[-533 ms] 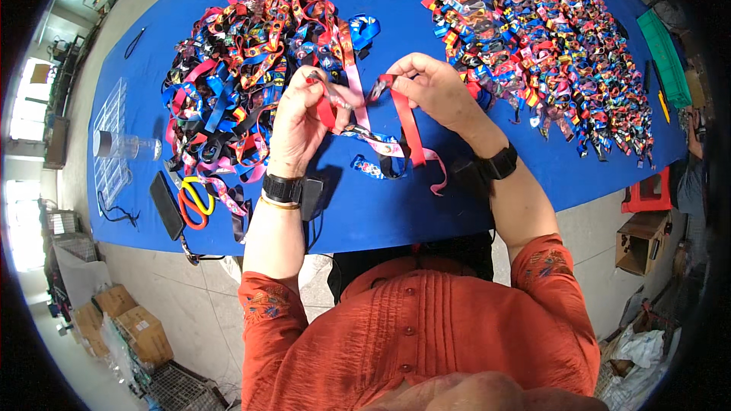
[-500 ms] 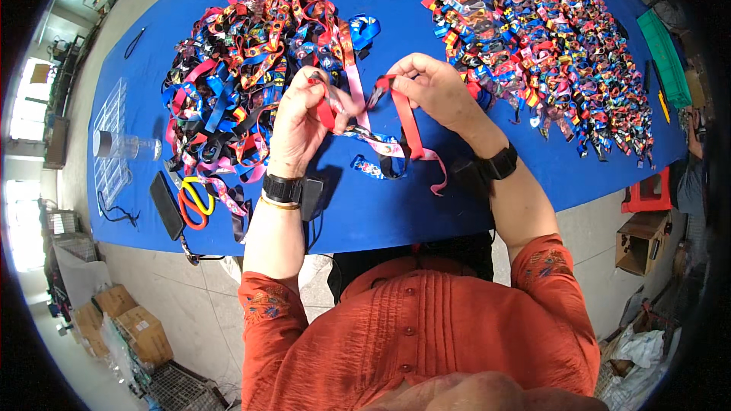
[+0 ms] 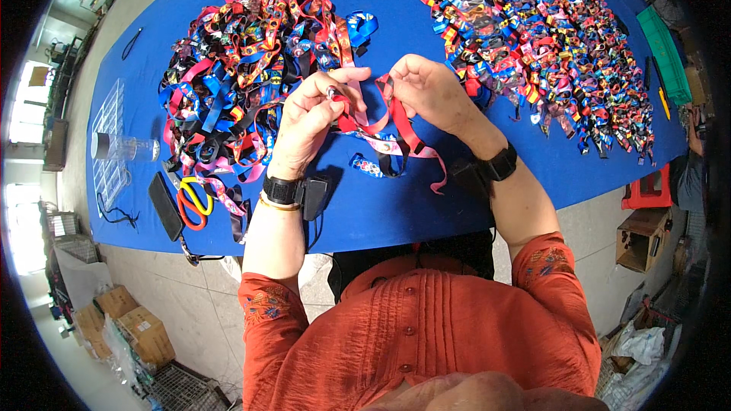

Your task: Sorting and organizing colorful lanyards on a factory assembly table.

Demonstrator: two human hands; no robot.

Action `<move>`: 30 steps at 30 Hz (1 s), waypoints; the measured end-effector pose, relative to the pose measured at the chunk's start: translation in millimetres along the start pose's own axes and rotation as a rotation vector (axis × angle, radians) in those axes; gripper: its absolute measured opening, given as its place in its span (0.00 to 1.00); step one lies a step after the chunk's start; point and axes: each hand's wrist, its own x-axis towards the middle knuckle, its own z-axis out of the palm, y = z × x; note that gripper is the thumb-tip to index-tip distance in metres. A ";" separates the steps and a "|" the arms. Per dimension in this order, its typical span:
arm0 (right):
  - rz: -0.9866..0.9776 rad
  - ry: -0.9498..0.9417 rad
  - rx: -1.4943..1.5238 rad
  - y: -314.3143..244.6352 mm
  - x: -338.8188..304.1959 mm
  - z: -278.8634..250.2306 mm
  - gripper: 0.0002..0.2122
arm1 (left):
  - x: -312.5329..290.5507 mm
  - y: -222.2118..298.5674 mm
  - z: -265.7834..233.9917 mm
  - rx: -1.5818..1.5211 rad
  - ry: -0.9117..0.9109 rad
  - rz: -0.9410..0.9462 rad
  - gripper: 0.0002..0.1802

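Blue tabletop (image 3: pixel 426 213), hands (image 3: pixel 302 128) (image 3: pixel 432 93) pinching flat red ribbon (image 3: pixel 403 128), tangled patterned straps (image 3: pixel 263 53)

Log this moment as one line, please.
right hand: pinching red strapping | left hand: pinching red strapping | leftward: tangled strap pile | rightward: wider strap pile | surface: blue table

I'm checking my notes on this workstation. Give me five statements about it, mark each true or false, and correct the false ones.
1. The right hand holds a red ribbon. True.
2. The scissors lie to the right of both hands. False: the scissors lie to the left of both.
3. A black band is on the left wrist. True.
4. The tabletop is green. False: the tabletop is blue.
5. The left hand rests flat and empty. False: the left hand pinches red ribbon.
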 end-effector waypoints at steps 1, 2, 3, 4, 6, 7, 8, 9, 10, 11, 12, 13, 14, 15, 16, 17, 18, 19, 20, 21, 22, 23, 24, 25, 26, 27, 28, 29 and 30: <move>0.012 -0.008 -0.025 4.0 0.2 0.0 0.04 | -0.4 -0.6 -1.0 0.000 0.000 -0.001 0.02; 0.024 -0.016 -0.050 6.2 0.1 -0.1 0.04 | -0.9 -1.8 -2.4 -0.011 -0.032 -0.012 0.02; 0.025 -0.018 -0.049 5.2 -0.4 1.4 0.04 | -1.7 -2.3 -3.6 -0.022 -0.061 -0.021 0.02; 0.030 -0.037 -0.018 2.5 -1.7 3.4 0.04 | -2.2 -2.2 -4.1 -0.021 -0.058 -0.022 0.02; 0.035 -0.055 0.014 -1.7 -3.0 4.2 0.03 | -2.6 -2.3 -4.4 -0.012 -0.088 -0.090 0.02; 0.039 -0.067 0.005 -3.3 -3.6 3.6 0.04 | -2.4 -2.4 -3.4 -0.013 -0.088 -0.091 0.02; 0.042 -0.079 -0.003 -4.0 -4.0 3.1 0.04 | -2.0 -2.2 -1.7 0.010 -0.039 -0.107 0.03; 0.042 -0.080 -0.003 -3.8 -3.9 2.9 0.04 | -2.1 -1.9 -0.7 0.034 0.011 -0.122 0.03; 0.040 -0.093 -0.009 -3.7 -3.4 2.6 0.04 | -2.2 -2.2 -2.2 0.034 0.012 -0.123 0.03; 0.038 -0.107 -0.016 -3.6 -3.0 2.2 0.04 | -2.3 -2.6 -5.1 0.045 0.030 -0.125 0.03; 0.038 -0.106 -0.016 -2.8 -2.6 1.6 0.04 | -2.2 -2.9 -6.6 0.057 0.047 -0.128 0.04; 0.036 -0.116 0.014 -1.6 -2.3 0.9 0.04 | -2.0 -2.8 -6.6 0.056 0.047 -0.128 0.04; 0.033 -0.126 0.044 -1.0 -2.0 0.4 0.04 | -1.7 -2.2 -6.2 0.061 0.056 -0.132 0.02; 0.034 -0.126 0.044 -3.0 -1.8 0.0 0.04 | -1.3 -1.4 -5.8 0.065 0.065 -0.136 0.02; 0.090 -0.128 0.087 -6.9 -1.5 -0.5 0.04 | -1.3 -0.6 -4.8 0.064 0.065 -0.136 0.02; 0.146 -0.130 0.130 -9.0 -1.3 -0.5 0.05 | -1.5 0.2 -3.4 0.062 0.071 -0.135 0.02; 0.146 -0.128 0.129 -9.3 -1.1 0.1 0.05 | -1.5 0.2 -2.3 0.058 0.077 -0.134 0.02; 0.113 -0.131 0.107 -9.6 -0.8 1.3 0.07 | -1.7 -1.5 -3.9 0.057 0.076 -0.134 0.02; 0.080 -0.133 0.086 -9.7 -0.7 1.8 0.08 | -2.3 -4.1 -7.1 0.072 0.069 -0.138 0.02; 0.080 -0.134 0.086 -8.1 -0.6 1.9 0.08 | -2.0 -3.7 -7.4 0.089 0.064 -0.141 0.02; 0.074 -0.135 0.044 -5.1 -0.4 2.2 0.09 | -1.9 -3.6 -5.8 0.089 0.065 -0.142 0.02; 0.067 -0.137 0.002 -2.7 -0.2 2.5 0.10 | -1.6 -3.3 -2.6 0.091 0.069 -0.141 0.02; 0.068 -0.137 0.002 -1.7 0.2 3.0 0.10 | -1.3 -2.7 -0.2 0.093 0.073 -0.141 0.02; 0.076 -0.143 0.041 -0.9 0.9 3.4 0.10 | -1.6 -2.7 -0.2 0.093 0.074 -0.141 0.02; 0.084 -0.150 0.079 -0.2 1.4 3.8 0.10 | -2.0 -2.6 -0.3 0.111 0.076 -0.131 0.02; 0.084 -0.150 0.079 0.8 1.7 3.6 0.10 | -1.9 -2.8 -0.3 0.129 0.078 -0.121 0.03; 0.082 -0.150 0.067 1.7 1.8 3.2 0.09 | -1.7 -2.5 0.4 0.129 0.078 -0.121 0.03; 0.080 -0.150 0.055 2.3 1.8 2.8 0.09 | -1.4 -1.6 1.8 0.133 0.091 -0.133 0.02; 0.080 -0.150 0.055 2.4 1.5 2.5 0.09 | -1.1 -1.0 2.9 0.137 0.105 -0.144 0.03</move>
